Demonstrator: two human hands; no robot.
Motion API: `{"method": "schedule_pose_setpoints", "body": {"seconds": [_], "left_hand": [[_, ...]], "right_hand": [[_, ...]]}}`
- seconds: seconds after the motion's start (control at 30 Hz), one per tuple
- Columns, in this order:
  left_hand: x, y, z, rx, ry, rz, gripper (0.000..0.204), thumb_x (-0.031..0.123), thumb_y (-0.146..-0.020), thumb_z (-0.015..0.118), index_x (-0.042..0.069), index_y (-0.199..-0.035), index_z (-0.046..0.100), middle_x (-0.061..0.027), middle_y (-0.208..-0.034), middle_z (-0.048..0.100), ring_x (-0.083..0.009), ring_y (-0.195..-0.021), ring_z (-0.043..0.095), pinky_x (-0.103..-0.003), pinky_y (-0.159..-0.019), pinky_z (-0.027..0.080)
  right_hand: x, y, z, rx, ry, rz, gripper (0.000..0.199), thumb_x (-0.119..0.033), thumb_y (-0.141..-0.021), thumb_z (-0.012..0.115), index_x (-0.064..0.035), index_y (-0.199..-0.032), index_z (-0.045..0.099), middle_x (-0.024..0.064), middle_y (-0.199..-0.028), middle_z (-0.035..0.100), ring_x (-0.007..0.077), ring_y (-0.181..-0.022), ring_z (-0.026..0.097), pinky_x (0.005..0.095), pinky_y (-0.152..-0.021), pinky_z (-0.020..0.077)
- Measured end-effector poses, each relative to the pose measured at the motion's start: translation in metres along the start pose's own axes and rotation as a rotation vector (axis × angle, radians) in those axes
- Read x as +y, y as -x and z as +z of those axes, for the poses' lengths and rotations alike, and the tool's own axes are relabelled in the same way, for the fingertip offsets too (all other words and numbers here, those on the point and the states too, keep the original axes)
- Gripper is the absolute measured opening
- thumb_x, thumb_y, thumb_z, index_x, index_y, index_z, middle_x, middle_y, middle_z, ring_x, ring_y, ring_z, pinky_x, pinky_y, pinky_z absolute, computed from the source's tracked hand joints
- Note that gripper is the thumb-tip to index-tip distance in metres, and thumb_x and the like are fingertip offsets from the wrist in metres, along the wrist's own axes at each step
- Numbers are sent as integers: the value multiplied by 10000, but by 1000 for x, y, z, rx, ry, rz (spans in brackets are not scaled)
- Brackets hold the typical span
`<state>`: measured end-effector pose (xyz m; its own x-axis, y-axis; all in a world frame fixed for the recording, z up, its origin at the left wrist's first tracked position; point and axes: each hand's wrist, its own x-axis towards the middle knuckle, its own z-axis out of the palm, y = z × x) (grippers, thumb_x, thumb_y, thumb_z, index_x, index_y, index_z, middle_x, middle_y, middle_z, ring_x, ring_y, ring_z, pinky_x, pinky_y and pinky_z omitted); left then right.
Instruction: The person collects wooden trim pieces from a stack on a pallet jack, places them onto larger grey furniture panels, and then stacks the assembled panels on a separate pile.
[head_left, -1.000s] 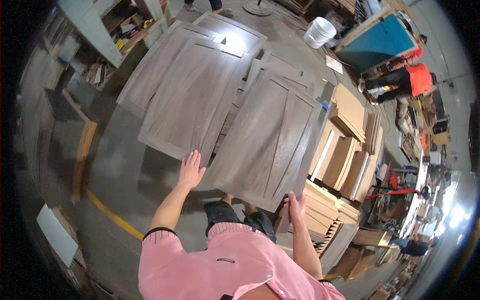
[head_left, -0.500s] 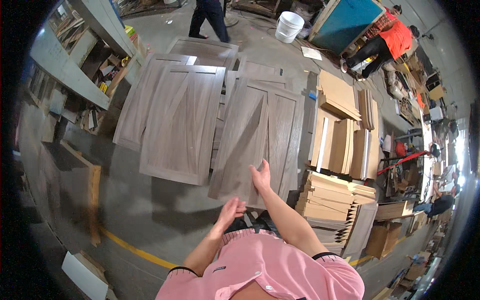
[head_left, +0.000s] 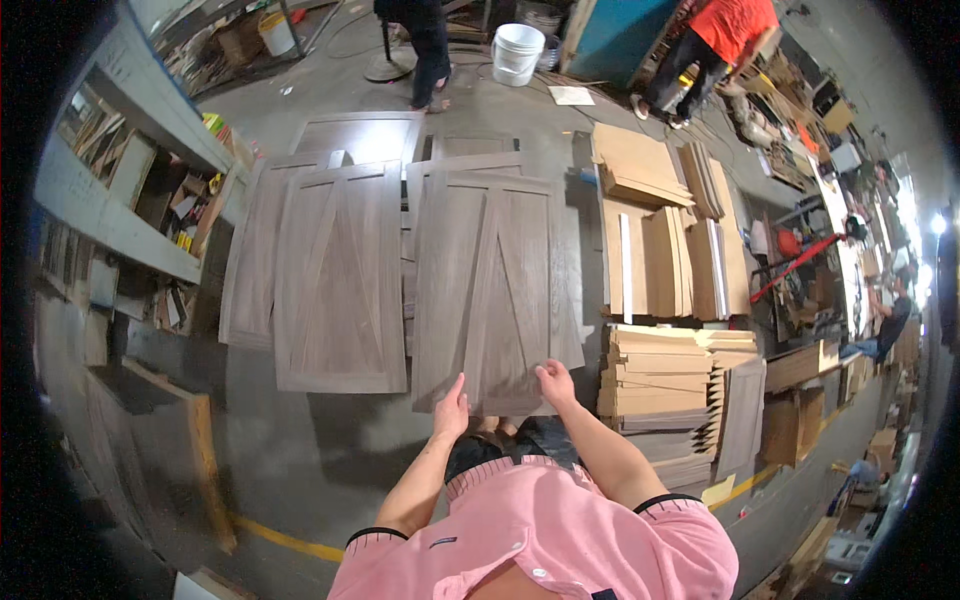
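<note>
A grey-brown wood-grain door panel (head_left: 525, 300) with slanted braces slopes away in front of me, on top of other panels. My left hand (head_left: 452, 412) is at its near edge, left of the middle, one digit stretched along the face and the other fingers partly hidden. Near the right corner, my right hand (head_left: 555, 384) pinches the same panel, fingers curled at the edge. A matching door panel (head_left: 340, 290) rests to the left, overlapping another panel (head_left: 245, 270). Farther off lies one more panel (head_left: 365, 135) with light glaring on it.
Brown board pieces (head_left: 650, 180) and a stack of boards (head_left: 660, 375) stand on the right. A white bucket (head_left: 517, 55) is at the back, near a standing person (head_left: 425, 50) and another in an orange top (head_left: 735, 30). Left are a wood-edged board (head_left: 205, 450) and metal shelving (head_left: 120, 215).
My right hand has moved right and nearer to the panel's near corner; my left hand has come onto its near edge. The panel has turned straighter. My view has shifted.
</note>
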<state>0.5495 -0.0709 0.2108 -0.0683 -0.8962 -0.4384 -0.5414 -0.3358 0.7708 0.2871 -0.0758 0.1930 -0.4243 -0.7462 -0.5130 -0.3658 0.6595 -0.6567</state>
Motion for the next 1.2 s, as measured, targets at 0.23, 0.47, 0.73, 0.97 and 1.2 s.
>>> {"method": "schedule_pose_setpoints", "body": {"seconds": [0.23,0.47,0.73,0.97,1.2], "left_hand": [[12,-24,11,-94,-28,-18,511,129,-916,501,208,-1417,443,-254,-1041,637,-360,-901,650,-431,-838,493],[-37,-3,-2,-70,426,-312,413,195,-1004,424,50,-1391,423,-42,-876,590,-109,-681,582,-244,-566,448],[-16,49,-1,-78,523,-258,414,234,-1023,436,79,-1406,410,-34,-912,599,-112,-761,609,-239,-608,459],[-43,60,-17,-102,526,-310,350,206,-974,472,138,-1317,471,-42,-876,598,-131,-664,586,-235,-533,441],[-24,35,-5,-5,240,-107,515,75,-967,429,185,-1467,377,-74,-894,635,-131,-617,577,-275,-595,500]], "right_hand": [[87,36,-45,149,8,185,508,-322,-854,647,-8,-1245,564,131,-1090,685,225,-1024,649,334,-905,495],[86,94,-62,192,-222,240,500,-385,-840,616,-59,-1218,598,167,-1157,654,311,-1078,624,381,-937,486],[174,150,-80,239,-326,362,425,-337,-835,621,-61,-1157,652,152,-1164,661,274,-1107,622,361,-954,479],[231,148,-55,208,-325,375,439,-350,-834,663,-66,-1169,651,117,-1117,686,227,-1045,645,334,-917,492],[226,148,-45,205,-547,363,275,-190,-871,626,-58,-1111,647,11,-853,645,92,-632,588,251,-486,447]]}}
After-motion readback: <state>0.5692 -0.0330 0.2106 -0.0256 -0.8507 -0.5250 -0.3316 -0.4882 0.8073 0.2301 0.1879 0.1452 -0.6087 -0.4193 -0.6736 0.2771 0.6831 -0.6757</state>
